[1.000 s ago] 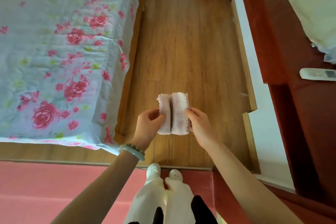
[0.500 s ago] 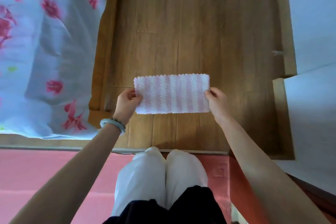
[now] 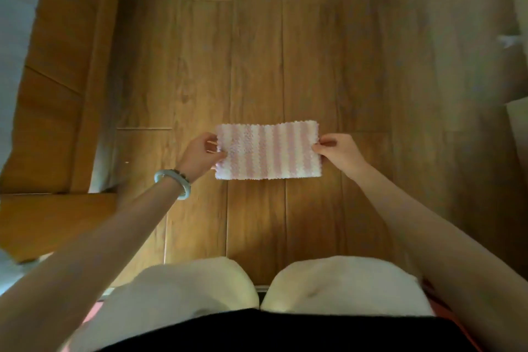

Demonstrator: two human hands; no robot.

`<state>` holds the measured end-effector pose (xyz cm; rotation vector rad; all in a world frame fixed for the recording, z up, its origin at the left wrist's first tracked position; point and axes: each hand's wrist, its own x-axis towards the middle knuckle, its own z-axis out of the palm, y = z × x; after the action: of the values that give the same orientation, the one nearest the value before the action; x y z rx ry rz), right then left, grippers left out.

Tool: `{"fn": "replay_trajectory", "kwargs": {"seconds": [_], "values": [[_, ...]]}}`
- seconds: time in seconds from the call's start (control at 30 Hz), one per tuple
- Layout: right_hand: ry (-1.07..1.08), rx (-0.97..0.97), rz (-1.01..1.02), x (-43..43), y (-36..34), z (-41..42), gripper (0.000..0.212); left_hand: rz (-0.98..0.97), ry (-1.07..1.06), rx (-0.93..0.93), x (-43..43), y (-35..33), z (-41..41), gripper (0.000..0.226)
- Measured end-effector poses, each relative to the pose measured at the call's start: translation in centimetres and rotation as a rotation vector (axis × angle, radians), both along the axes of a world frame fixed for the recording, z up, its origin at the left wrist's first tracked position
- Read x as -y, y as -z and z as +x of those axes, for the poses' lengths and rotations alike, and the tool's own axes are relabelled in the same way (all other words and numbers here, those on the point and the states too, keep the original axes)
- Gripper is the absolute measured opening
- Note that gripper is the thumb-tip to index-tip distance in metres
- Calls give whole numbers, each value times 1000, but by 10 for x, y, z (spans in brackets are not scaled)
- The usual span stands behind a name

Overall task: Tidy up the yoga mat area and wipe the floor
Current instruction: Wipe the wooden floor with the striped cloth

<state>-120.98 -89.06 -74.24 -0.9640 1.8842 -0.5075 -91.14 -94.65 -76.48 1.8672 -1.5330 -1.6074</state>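
Observation:
A pink-and-white striped cloth point(image 3: 268, 151) is stretched flat just over the wooden floor point(image 3: 257, 51), in the middle of the view. My left hand point(image 3: 200, 155) pinches its left edge and my right hand point(image 3: 338, 151) pinches its right edge. Whether the cloth touches the boards I cannot tell. A pale bangle sits on my left wrist. A sliver of the pink yoga mat point(image 3: 445, 311) shows at the bottom right beside my knees.
My knees in white trousers point(image 3: 343, 283) fill the bottom of the view, close to the floor. A wooden bed frame point(image 3: 57, 94) runs along the left, with pale bedding at the far left edge. A light wall and skirting stand at the right.
The cloth went from folded to spread wide between my hands. I have crouched low, so the floor is much closer and the bed has slid out to the left.

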Motion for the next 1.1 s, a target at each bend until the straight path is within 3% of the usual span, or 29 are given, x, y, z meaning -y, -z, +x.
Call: {"fn": "replay_trajectory", "kwargs": {"seconds": [0.27, 0.37, 0.47, 0.57, 0.73, 0.87, 1.1], "values": [[-143, -127, 97, -21, 61, 3, 15, -15, 16, 152, -13, 55, -9, 42], [-247, -362, -87, -31, 78, 0, 27, -260, 207, 358, -21, 73, -17, 58], [-525, -625, -413, -27, 93, 8, 38, -578, 544, 497, -27, 84, -20, 55], [-865, -661, -564, -15, 109, 31, 45, -703, 889, 580, -31, 105, -18, 60], [-1253, -617, -620, 7, 145, 56, 52, -657, 952, 659, -33, 129, -15, 66], [-1280, -672, -622, 7, 164, 51, 52, -708, 953, 647, -31, 137, -13, 67], [-1118, -698, -607, -37, 166, 48, 52, -779, 1011, 565, -47, 137, -22, 68]]}}
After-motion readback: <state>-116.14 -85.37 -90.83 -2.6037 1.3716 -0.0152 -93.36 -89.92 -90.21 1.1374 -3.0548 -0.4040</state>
